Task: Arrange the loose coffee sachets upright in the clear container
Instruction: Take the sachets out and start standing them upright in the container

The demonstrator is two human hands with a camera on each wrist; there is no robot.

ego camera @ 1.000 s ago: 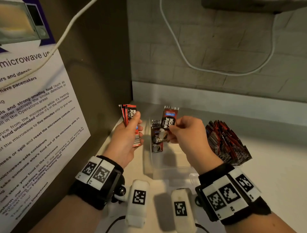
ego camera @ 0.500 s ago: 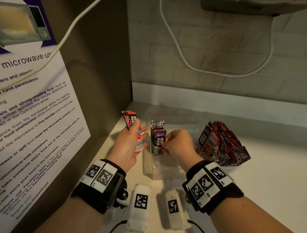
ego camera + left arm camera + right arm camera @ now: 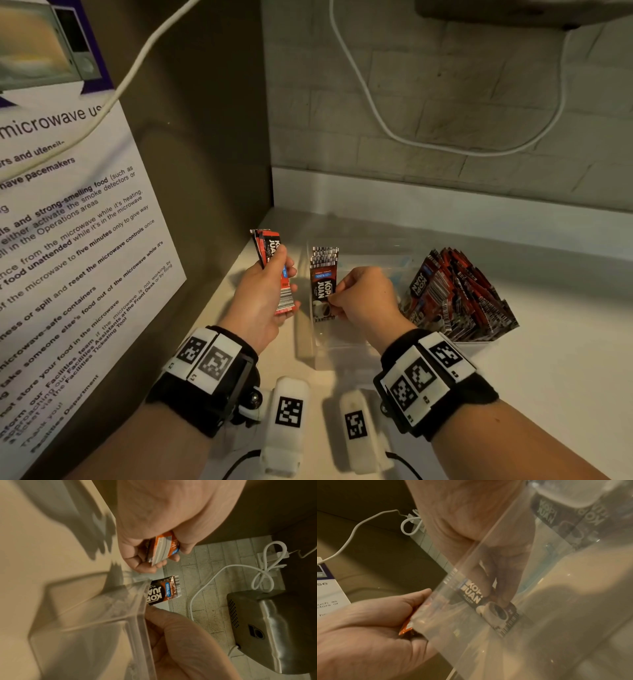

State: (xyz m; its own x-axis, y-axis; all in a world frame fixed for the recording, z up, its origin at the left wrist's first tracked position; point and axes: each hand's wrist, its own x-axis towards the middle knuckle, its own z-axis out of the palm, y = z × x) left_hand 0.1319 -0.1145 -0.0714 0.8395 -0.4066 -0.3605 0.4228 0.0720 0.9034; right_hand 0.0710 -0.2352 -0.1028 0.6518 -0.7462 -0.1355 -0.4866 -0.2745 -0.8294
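Observation:
The clear container (image 3: 337, 354) stands on the white counter between my hands. A few black and red coffee sachets (image 3: 324, 255) stand upright at its left end. My right hand (image 3: 335, 302) reaches inside and pinches the front black sachet (image 3: 322, 291) at its lower right edge. In the right wrist view my fingertips (image 3: 502, 600) press that black sachet (image 3: 496, 612) behind the clear wall. My left hand (image 3: 285, 274) hovers left of the container and grips a stack of red sachets (image 3: 270, 245), whose lower ends (image 3: 163, 549) show in the left wrist view.
A second tray (image 3: 479, 342) packed with leaning sachets (image 3: 455, 294) sits just right of the container. A tall brown panel with a microwave notice (image 3: 75, 240) closes off the left. A tiled wall with a white cable (image 3: 376, 113) lies behind. The counter (image 3: 565, 394) extends right.
My right hand brought the black sachet down from above the container into it, against the standing sachets. My left hand dipped slightly with its stack.

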